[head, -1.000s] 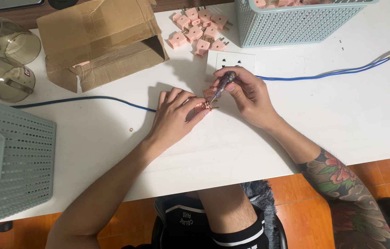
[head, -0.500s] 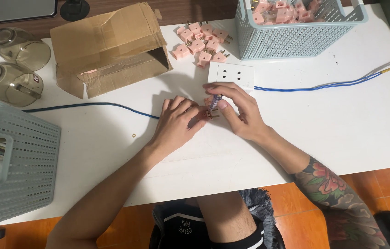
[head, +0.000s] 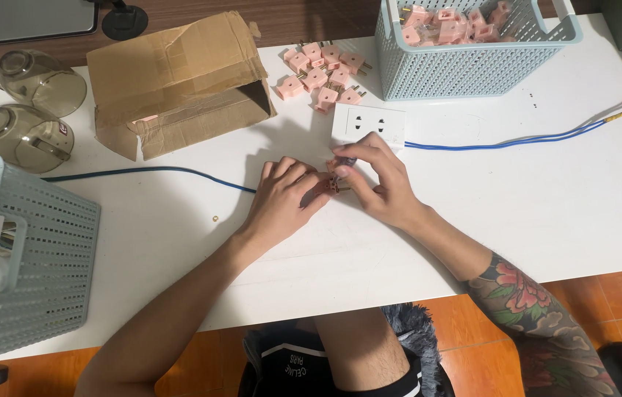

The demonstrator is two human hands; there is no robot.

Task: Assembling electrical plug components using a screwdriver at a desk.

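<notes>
My left hand (head: pixel 281 200) rests on the white table (head: pixel 546 213) and pinches a small pink plug (head: pixel 323 188) with brass pins. My right hand (head: pixel 377 180) meets it from the right, holding a dark screwdriver (head: pixel 345 162) whose tip is at the plug. Just beyond my fingers lies a white socket block (head: pixel 368 124) with a blue cable (head: pixel 516 140) running off to the right. A loose pile of pink plugs (head: pixel 325 73) lies farther back.
A light blue basket (head: pixel 472 59) holding more pink plugs stands at the back right. An open cardboard box (head: pixel 178 81) lies at the back left, two glass cups (head: pixel 28 110) beside it. Another blue basket (head: pixel 24 257) fills the left edge. A blue wire (head: pixel 149 170) crosses the table.
The view has shifted, so everything sits lower in frame. My right hand has tipped the screwdriver down and closed in over the plug; both hands stay together at the same spot.
</notes>
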